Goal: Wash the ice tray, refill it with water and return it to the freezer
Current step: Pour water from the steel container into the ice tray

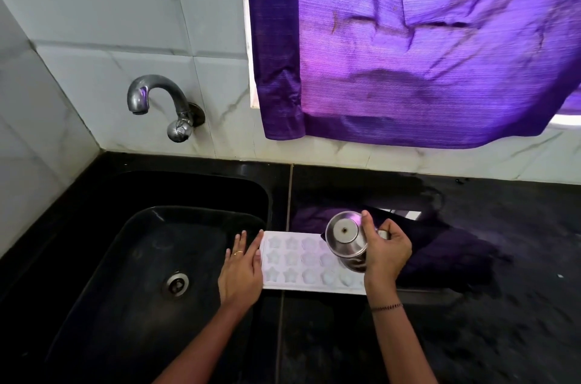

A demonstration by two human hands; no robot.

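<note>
Head view, kitchen sink corner. A white ice tray (301,261) lies flat on the black tabletop (503,257), just right of the black sink (195,188), its long side running left to right. Its moulds stand in three rows, and several are star-shaped. The left hand (240,273) rests against the tray's left end with straight fingers. Its grip is wide and holds nothing, and a ring (238,253) shows on one finger. The right hand (388,253) holds a steel cup (345,239) over the tray's right end. Here the grip is narrow, the fingers and thumb curled round the cup's wall. The cup is tilted, base toward the camera and mouth down toward the moulds; whether water is leaving it cannot be told. A dark bracelet (386,307) circles the right wrist. A drain (176,284) sits in the sink floor. A chrome tap (157,97) projects from the white tiled wall (94,6) above the sink. A purple curtain (424,37) hangs to the right of the tap, and its reflection shows on the wet tabletop behind the tray.
</note>
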